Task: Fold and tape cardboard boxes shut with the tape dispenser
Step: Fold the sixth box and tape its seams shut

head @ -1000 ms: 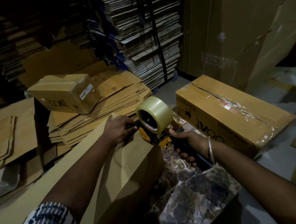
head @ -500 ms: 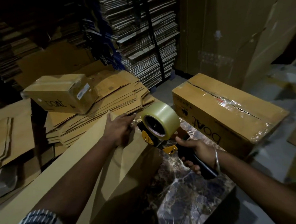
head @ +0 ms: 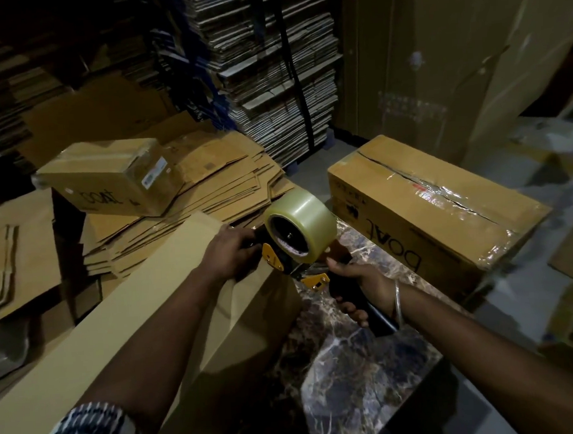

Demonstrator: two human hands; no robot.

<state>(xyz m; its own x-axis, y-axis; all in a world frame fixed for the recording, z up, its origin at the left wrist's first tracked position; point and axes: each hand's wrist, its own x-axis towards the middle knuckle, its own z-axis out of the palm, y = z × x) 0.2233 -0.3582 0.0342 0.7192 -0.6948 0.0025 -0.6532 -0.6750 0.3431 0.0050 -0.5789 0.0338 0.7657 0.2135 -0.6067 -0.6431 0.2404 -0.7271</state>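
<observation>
Cardboard fills most of the view, and the landmark is the long plain cardboard box [head: 124, 330] lying across a dark marbled tabletop [head: 361, 363]. At that box's far end sits the tape dispenser [head: 297, 249], its clear tape roll [head: 307, 220] standing above the box's end corner and its yellow parts just below the roll. The right hand [head: 360, 286] has a closed grip, fingers wrapped round the dispenser's black handle, just off the box's end over the tabletop; a thin bangle [head: 397, 302] circles that wrist. The left hand [head: 230, 253] lies on the box's top at the same end, its fingers bent against the front of the dispenser; whether they pinch the tape end cannot be told. Beyond the box's end, a taped box printed DOAT [head: 429, 214] rests on the tabletop. Left of the long box, a smaller DOAT box [head: 108, 177] sits on a pile of flattened cartons [head: 209, 188].
</observation>
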